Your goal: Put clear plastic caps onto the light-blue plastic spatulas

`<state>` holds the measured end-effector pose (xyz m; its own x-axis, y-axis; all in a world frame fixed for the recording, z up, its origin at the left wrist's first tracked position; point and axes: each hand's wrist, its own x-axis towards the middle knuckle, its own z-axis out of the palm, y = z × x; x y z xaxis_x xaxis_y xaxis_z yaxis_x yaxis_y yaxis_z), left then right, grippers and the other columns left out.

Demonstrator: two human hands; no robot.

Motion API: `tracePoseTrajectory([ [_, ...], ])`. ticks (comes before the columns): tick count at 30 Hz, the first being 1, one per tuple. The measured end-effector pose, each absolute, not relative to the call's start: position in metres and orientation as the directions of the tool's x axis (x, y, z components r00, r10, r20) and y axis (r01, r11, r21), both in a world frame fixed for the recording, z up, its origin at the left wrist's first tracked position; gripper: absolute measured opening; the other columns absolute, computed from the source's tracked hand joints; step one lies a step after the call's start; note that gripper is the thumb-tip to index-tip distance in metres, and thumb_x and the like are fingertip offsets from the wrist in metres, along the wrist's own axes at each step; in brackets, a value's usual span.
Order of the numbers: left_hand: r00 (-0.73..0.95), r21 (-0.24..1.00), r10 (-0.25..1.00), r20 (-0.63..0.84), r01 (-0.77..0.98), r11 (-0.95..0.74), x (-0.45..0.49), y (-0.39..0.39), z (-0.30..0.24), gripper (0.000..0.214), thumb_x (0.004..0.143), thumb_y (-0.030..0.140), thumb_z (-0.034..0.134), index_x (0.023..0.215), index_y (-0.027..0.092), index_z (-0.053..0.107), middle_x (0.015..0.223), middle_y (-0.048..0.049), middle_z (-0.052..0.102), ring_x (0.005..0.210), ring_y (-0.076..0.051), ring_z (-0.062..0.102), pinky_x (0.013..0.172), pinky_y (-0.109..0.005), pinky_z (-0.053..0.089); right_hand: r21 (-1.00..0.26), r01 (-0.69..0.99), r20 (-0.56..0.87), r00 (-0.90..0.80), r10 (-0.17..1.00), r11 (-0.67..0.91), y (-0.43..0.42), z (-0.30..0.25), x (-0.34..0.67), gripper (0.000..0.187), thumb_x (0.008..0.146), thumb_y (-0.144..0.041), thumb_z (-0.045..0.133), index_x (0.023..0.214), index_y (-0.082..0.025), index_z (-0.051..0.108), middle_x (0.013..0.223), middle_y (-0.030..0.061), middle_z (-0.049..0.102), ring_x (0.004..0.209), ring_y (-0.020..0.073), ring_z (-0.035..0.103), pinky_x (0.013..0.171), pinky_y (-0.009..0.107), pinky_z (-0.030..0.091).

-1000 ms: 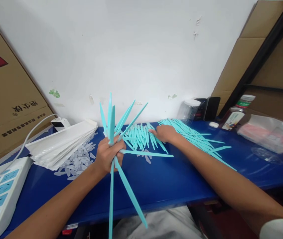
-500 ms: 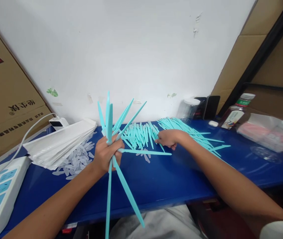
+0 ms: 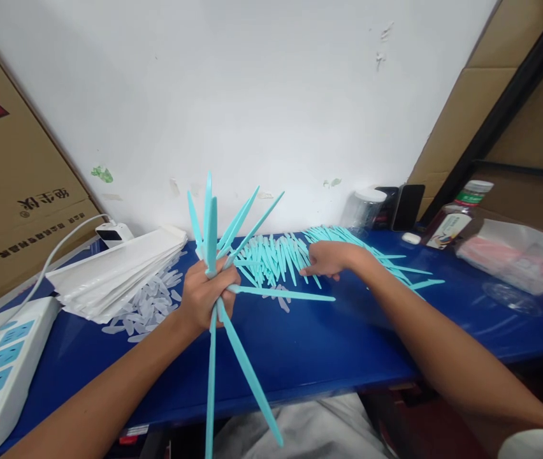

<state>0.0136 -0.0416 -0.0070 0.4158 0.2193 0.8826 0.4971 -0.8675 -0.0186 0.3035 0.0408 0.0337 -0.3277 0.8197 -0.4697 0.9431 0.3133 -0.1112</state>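
Observation:
My left hand (image 3: 211, 290) is closed around several turquoise eyebrow razors (image 3: 247, 370), held up above the table. Their long tapered handles fan out upward, to the right and downward. Further right, my right hand (image 3: 326, 260) has its fingers curled at the right end of a row of razors (image 3: 271, 258) with pale, translucent-looking upper ends. The thin end of one razor shows just below these fingers; the grip itself is partly hidden. Behind my right wrist lies a second spread of turquoise razors (image 3: 390, 258). Small translucent caps (image 3: 150, 306) lie heaped left of my left hand, and a few caps (image 3: 281, 299) lie below the row.
White plastic sleeves (image 3: 113, 274) are stacked at the left on the blue table (image 3: 310, 350). A power strip (image 3: 4, 376) and a white charger (image 3: 113, 234) stand nearby. At the right are a clear jar (image 3: 364, 210), a phone (image 3: 408, 207), a bottle (image 3: 457, 217) and a pink-filled bag (image 3: 510, 255).
My right hand has shifted slightly at the end of the row, its fingers still curled. My left hand keeps its bunch of razors in almost the same place; the view moved slightly.

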Motion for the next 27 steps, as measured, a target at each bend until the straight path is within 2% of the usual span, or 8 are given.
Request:
tracePoseTrajectory([
  [3, 0.413, -0.032, 0.204, 0.887, 0.497, -0.867, 0.013, -0.041, -0.007, 0.046, 0.109, 0.042, 0.034, 0.074, 0.020, 0.054, 0.066, -0.0033, 0.052, 0.060, -0.017, 0.052, 0.060, -0.032, 0.045, -0.225, 0.944, -0.629, -0.328, 0.705, 0.239, 0.039, 0.038, 0.308, 0.041, 0.098, -0.046, 0.059, 0.074, -0.014, 0.067, 0.067, 0.0077, 0.070, 0.059, 0.0183, 0.067, 0.058, 0.028, 0.046],
  [6, 0.417, -0.030, 0.214, 0.883, 0.505, -0.863, 0.014, -0.041, -0.006, 0.048, 0.109, 0.043, 0.032, 0.073, 0.020, 0.053, 0.065, -0.0034, 0.052, 0.060, -0.017, 0.053, 0.061, -0.033, 0.046, -0.280, 0.930, -0.659, -0.366, 0.658, 0.237, 0.039, 0.038, 0.306, 0.026, 0.094, -0.031, 0.061, 0.077, -0.013, 0.068, 0.066, 0.0054, 0.069, 0.059, 0.0162, 0.066, 0.056, 0.026, 0.045],
  [10, 0.423, -0.028, 0.215, 0.880, 0.497, -0.867, 0.014, -0.042, -0.004, 0.045, 0.109, 0.040, 0.033, 0.074, 0.019, 0.053, 0.066, -0.0031, 0.051, 0.061, -0.017, 0.054, 0.061, -0.032, 0.045, -0.261, 0.941, -0.654, -0.336, 0.678, 0.214, 0.039, 0.034, 0.303, 0.013, 0.085, -0.020, 0.063, 0.076, -0.013, 0.067, 0.068, 0.0062, 0.071, 0.059, 0.0173, 0.069, 0.056, 0.026, 0.049],
  [15, 0.435, -0.047, 0.191, 0.880, 0.481, -0.875, 0.012, -0.042, -0.006, 0.037, 0.108, 0.034, 0.036, 0.078, 0.020, 0.053, 0.068, -0.0031, 0.052, 0.062, -0.017, 0.053, 0.062, -0.033, 0.045, -0.245, 0.947, -0.596, -0.316, 0.738, 0.208, 0.041, 0.027, 0.302, 0.018, 0.086, -0.022, 0.058, 0.072, -0.014, 0.064, 0.072, 0.0094, 0.074, 0.059, 0.0197, 0.071, 0.056, 0.029, 0.052],
  [21, 0.425, -0.042, 0.186, 0.886, 0.473, -0.880, 0.012, -0.039, -0.010, 0.035, 0.107, 0.034, 0.036, 0.079, 0.020, 0.052, 0.069, -0.0035, 0.052, 0.062, -0.018, 0.053, 0.063, -0.033, 0.046, -0.150, 0.954, -0.442, -0.299, 0.846, 0.259, 0.043, 0.024, 0.303, 0.027, 0.091, -0.028, 0.059, 0.067, -0.014, 0.064, 0.068, 0.0125, 0.073, 0.058, 0.0227, 0.070, 0.059, 0.031, 0.051],
  [23, 0.422, -0.048, 0.180, 0.889, 0.476, -0.878, 0.012, -0.038, -0.012, 0.034, 0.107, 0.034, 0.036, 0.080, 0.021, 0.052, 0.069, -0.0034, 0.052, 0.062, -0.018, 0.053, 0.062, -0.033, 0.046, -0.105, 0.952, -0.326, -0.307, 0.894, 0.288, 0.047, 0.022, 0.300, 0.034, 0.096, -0.034, 0.056, 0.071, -0.014, 0.067, 0.074, 0.0155, 0.074, 0.070, 0.0267, 0.073, 0.067, 0.033, 0.051],
  [27, 0.430, -0.047, 0.185, 0.883, 0.475, -0.879, 0.012, -0.038, -0.011, 0.035, 0.107, 0.035, 0.036, 0.079, 0.021, 0.052, 0.068, -0.0035, 0.053, 0.061, -0.018, 0.053, 0.061, -0.033, 0.045, -0.032, 0.963, -0.065, -0.270, 0.961, 0.268, 0.061, 0.006, 0.285, 0.048, 0.106, -0.048, 0.039, 0.098, -0.014, 0.073, 0.104, 0.0213, 0.076, 0.102, 0.0338, 0.072, 0.080, 0.037, 0.050],
])
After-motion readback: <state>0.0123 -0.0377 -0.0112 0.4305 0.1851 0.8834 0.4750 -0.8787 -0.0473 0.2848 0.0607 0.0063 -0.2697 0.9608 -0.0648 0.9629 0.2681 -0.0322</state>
